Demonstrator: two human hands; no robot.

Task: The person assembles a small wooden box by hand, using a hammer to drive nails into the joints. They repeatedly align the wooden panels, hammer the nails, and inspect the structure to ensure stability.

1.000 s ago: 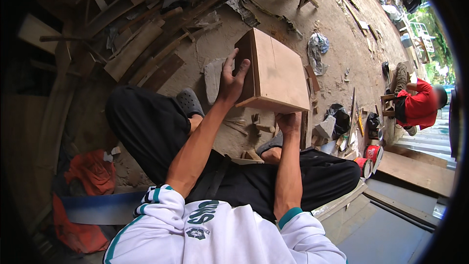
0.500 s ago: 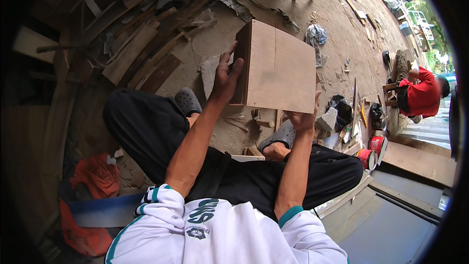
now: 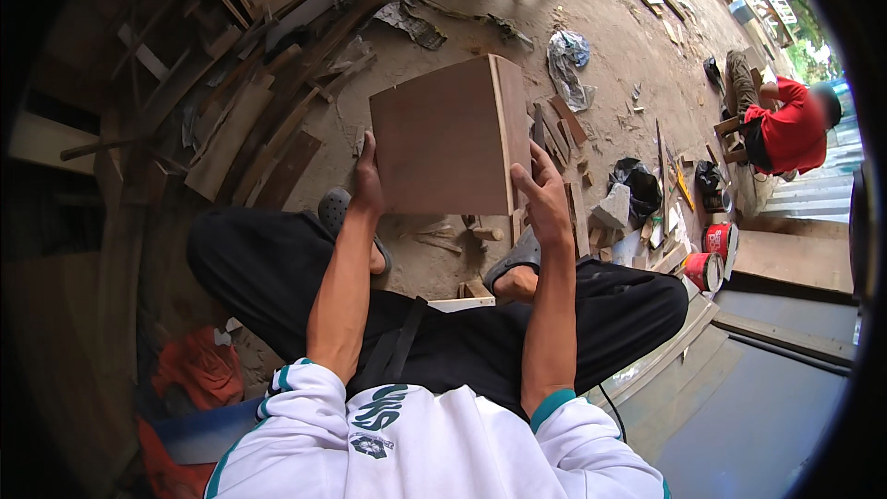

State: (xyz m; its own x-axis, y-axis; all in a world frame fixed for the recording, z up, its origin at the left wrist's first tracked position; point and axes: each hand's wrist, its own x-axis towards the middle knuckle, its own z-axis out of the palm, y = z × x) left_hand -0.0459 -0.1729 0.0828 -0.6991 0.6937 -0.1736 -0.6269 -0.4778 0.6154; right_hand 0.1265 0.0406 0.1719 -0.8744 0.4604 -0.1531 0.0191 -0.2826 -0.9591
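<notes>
A square brown wooden box (image 3: 443, 140) is held up in front of me, above the dirt floor between my feet. Its broad, plain face is toward me, and a narrow, lighter side shows on the right. My left hand (image 3: 370, 180) supports the box at its lower left edge, thumb up along the side and fingers hidden behind. My right hand (image 3: 547, 199) grips the right side, thumb on the narrow edge and fingers reaching round the far side. The inside of the box cannot be seen.
Planks and offcuts (image 3: 249, 139) are heaped on the left. On the right lie a black plastic bag (image 3: 636, 187), a grey stone block (image 3: 613, 207), a yellow-handled saw (image 3: 684, 189) and red cans (image 3: 704, 270). A person in a red shirt (image 3: 787, 125) sits farther right.
Both hands have turned the box, so a different broad face shows and the narrow side has gone from left to right. The box has also shifted left in view.
</notes>
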